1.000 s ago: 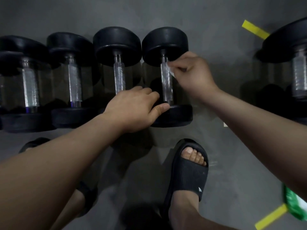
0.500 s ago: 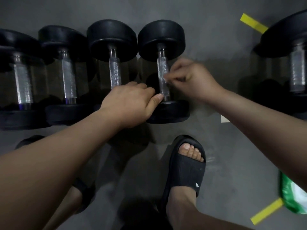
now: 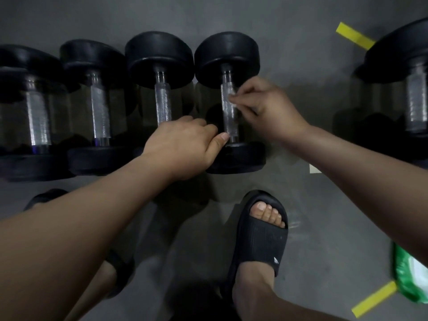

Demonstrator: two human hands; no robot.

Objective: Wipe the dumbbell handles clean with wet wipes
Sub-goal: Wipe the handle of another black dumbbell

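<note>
Four dumbbells lie side by side on a smooth, matte grey floor (image 3: 301,216). Each has two thick, round, black rubbery heads joined by a slim metal bar with a cross-hatched, knurled grip that glints silver. The dumbbell (image 3: 228,54) at the right end of the row is the one being handled. Its handle (image 3: 228,121) runs away from the person, between the far head and the near one. The right hand (image 3: 268,110) reaches in from the right, and its fingers (image 3: 249,89) are bunched together, pinching a small crumpled white wet wipe (image 3: 232,99) against the upper part of the knurled grip. The left hand (image 3: 183,144) sits knuckles-up over the near ends of this dumbbell and its neighbour (image 3: 162,59). Its thumb tip (image 3: 222,137) touches the base of the handle, just above the near head. Its other fingers (image 3: 203,126) curl downward, and whether they clasp anything is hidden. A larger dumbbell (image 3: 414,93) lies well apart at the right edge. A ribbed black foam slide sandal (image 3: 261,242) on the person's foot stands just below the near head. Flat yellow tape strips (image 3: 354,37) mark the floor, and a glossy green-and-white packet (image 3: 407,276) lies at the lower right.
</note>
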